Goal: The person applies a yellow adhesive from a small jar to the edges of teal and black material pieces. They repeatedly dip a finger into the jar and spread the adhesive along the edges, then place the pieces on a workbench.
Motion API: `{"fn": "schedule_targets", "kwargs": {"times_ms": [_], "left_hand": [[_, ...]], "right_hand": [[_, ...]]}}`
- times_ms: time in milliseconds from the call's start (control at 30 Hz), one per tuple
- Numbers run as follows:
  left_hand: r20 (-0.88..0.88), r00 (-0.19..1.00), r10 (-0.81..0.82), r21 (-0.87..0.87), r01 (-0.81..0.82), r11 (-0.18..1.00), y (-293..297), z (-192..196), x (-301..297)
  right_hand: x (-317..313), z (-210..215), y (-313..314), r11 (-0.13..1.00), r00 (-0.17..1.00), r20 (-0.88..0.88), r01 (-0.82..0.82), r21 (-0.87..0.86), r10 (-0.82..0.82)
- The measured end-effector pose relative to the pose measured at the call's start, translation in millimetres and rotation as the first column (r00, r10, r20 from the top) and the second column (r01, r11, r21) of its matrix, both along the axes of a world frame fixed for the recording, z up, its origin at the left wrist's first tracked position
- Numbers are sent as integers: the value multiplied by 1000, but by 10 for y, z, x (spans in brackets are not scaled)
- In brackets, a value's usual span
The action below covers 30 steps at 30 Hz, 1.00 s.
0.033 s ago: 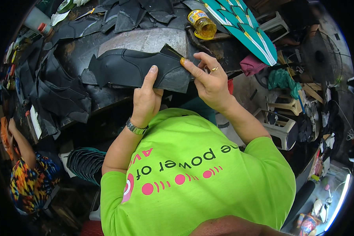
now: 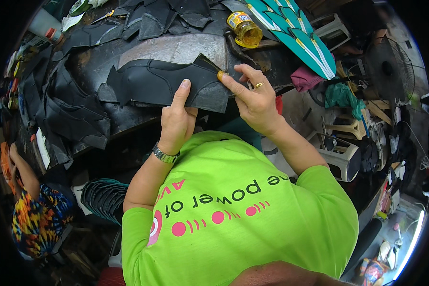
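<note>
Left hand (image 2: 177, 121), wristwatch at the wrist, grips the lower edge of a flat black moulded rubber-like piece (image 2: 164, 86), thumb pressed upward on its face. Right hand (image 2: 252, 97), at 3 o'clock of the piece, pinches a thin brush (image 2: 209, 64) against its right end. Piece lies on the dark bench (image 2: 176, 47); amber glass jar (image 2: 244, 28) beyond, at 1 o'clock.

We note the black cut piece (image 2: 162, 86) — matt, leathery, faintly ridged with seams. The tabletop (image 2: 176, 47) beneath looks worn, dull grey, scuffed. Jar (image 2: 244, 28) glossy, clear with amber contents. Wristwatch band (image 2: 165, 155) shiny metal; ring (image 2: 259, 85) polished gold. Shirt (image 2: 243, 214) — soft cloth, matt.
</note>
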<state>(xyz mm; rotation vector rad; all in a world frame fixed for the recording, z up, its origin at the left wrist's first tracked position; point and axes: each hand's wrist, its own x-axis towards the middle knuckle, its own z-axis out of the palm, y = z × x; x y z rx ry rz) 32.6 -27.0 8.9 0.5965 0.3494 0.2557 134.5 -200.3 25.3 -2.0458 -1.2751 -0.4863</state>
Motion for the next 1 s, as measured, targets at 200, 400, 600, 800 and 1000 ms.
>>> {"fn": "schedule_targets", "kwargs": {"times_ms": [200, 400, 600, 800, 1000], "left_hand": [[-57, 996, 65, 36, -63, 997, -37, -14, 50], [-151, 988, 28, 269, 14, 963, -55, -150, 53], [387, 892, -233, 19, 245, 969, 302, -249, -50], [182, 967, 181, 315, -232, 921, 246, -229, -121], [74, 976, 205, 491, -215, 844, 35, -129, -164]], "right_hand": [[56, 15, -24, 971, 973, -198, -76, 228, 122], [-131, 63, 123, 865, 270, -836, 24, 501, 477], [11, 175, 65, 851, 330, -805, 10, 525, 493], [403, 217, -97, 990, 826, -563, 42, 134, 41], [857, 182, -97, 809, 899, -145, 288, -512, -413]]}}
